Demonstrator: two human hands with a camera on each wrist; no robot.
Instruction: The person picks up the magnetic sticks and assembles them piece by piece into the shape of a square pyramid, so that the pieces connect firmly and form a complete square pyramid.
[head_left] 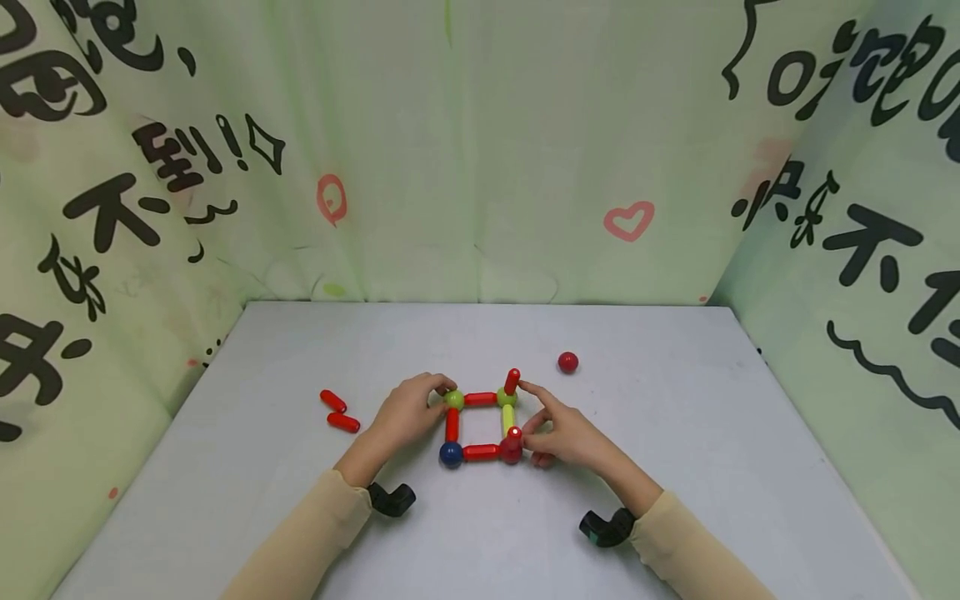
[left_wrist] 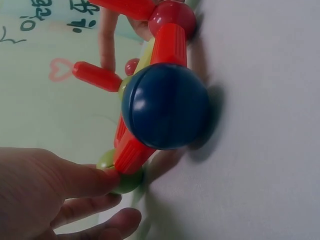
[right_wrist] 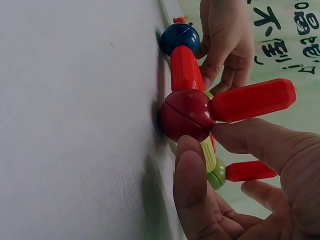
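A flat square of rods and balls lies on the grey worktop [head_left: 675, 433], just in front of the person. Its corners are a blue ball [head_left: 451, 453], a dark red ball [head_left: 512, 450] and two green balls [head_left: 454, 399] [head_left: 507, 397]; red rods [head_left: 481, 398] form three sides and a yellow-green rod [head_left: 508, 417] the fourth.

The left hand [head_left: 408, 410] rests at the far-left corner, its fingertips curled against the green ball there — it looks like a steadying hold, pinning the frame so it does not slide. The left wrist view shows a thumb [left_wrist: 85, 177] pressed to that ball, with the blue ball large in front.

The right hand [head_left: 566, 433] works the right side. Its thumb and a finger pinch the near-right corner, where the right wrist view shows a red post [right_wrist: 252, 100] standing up out of the dark red ball [right_wrist: 185, 115] and a thumb [right_wrist: 255, 140] lying along the post's underside. The forefinger [head_left: 536, 392] stretches toward a second post [head_left: 512, 381] that rises, slightly tilted, from the far-right green ball — whether it touches is hard to tell. Both posts stand on corners, probably because only the balls take rods.

Two spare red rods [head_left: 339, 412] lie side by side well left of the square, and a loose red ball [head_left: 567, 362] sits beyond its far-right corner, near but apart.
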